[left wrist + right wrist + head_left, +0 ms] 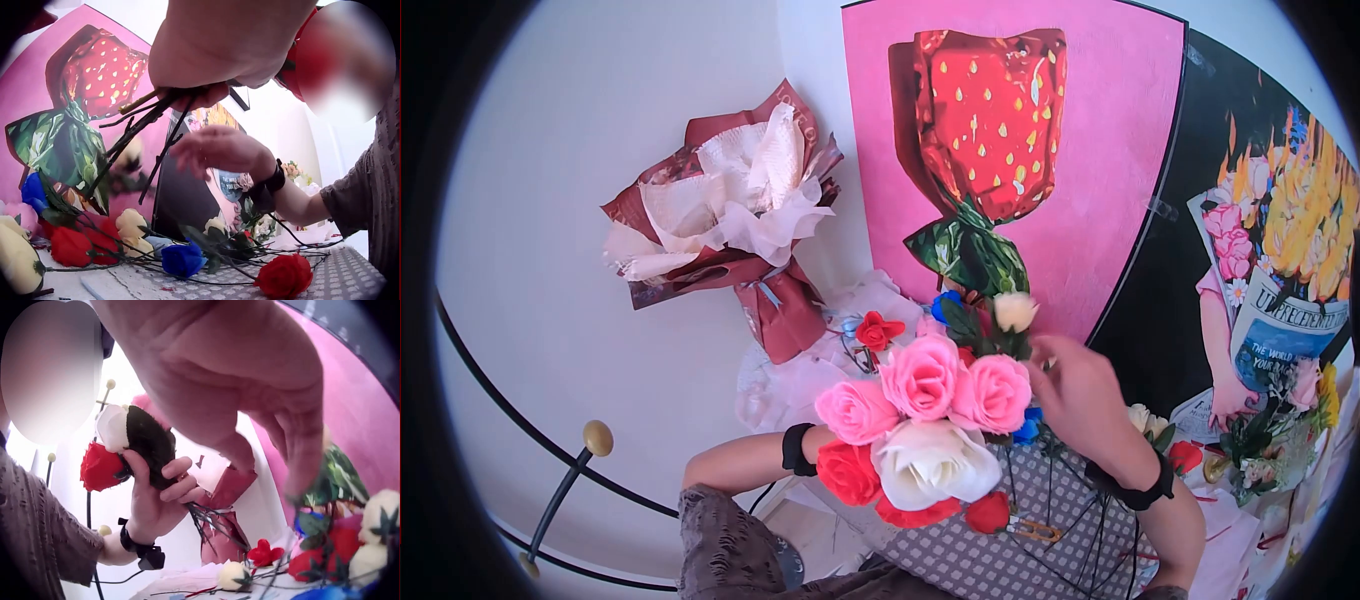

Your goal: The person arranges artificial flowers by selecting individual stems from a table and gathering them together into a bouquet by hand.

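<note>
My left hand point(156, 509) grips a bunch of roses by their stems point(134, 131). Three pink roses point(922, 376), a large white rose point(935, 462) and red roses point(849, 473) make up its top; in the head view they cover that hand. To the right of the bunch is my right hand point(1085, 390), fingers bent downward, pinching a cream rose point(1014, 312) with green leaves. That rose is blurred in the left wrist view, and the fingers mostly hide it in the right wrist view.
Loose blue point(182, 259), red point(284, 275) and cream roses lie on the patterned table cover point(1040, 490). A maroon-wrapped bouquet point(780, 310) stands at the back left. Behind the table is a pink strawberry painting point(1100, 150); more flowers point(1270, 450) lie at the right.
</note>
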Tool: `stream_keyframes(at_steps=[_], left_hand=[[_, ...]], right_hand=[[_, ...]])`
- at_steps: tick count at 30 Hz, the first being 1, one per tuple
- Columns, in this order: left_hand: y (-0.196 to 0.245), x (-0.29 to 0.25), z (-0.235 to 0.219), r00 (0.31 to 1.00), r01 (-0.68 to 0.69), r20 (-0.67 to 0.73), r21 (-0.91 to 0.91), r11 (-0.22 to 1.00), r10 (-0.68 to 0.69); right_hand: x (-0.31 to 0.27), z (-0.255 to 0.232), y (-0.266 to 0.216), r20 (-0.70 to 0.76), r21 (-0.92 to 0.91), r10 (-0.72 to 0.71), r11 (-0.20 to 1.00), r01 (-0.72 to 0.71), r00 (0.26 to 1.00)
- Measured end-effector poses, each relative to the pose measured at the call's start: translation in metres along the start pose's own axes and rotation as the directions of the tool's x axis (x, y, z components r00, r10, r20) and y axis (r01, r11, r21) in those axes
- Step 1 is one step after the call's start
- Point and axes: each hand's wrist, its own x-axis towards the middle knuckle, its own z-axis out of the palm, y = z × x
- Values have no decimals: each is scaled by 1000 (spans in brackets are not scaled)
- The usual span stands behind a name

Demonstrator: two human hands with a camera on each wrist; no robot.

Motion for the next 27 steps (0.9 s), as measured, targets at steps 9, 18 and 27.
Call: stream_keyframes(at_steps=[9, 18, 27], left_hand=[[-2, -1, -2, 1000, -12, 17, 8, 1000, 12], [-9, -2, 0, 999, -13, 43, 0, 1000, 13], [-9, -6, -2, 998, -15, 60, 16, 1000, 14]], right_hand=[[8, -20, -65, 146, 254, -608, 785, 565, 780], [10, -33, -70, 131, 44, -634, 771, 635, 762], [3, -13, -97, 253, -65, -791, 560, 826, 557]])
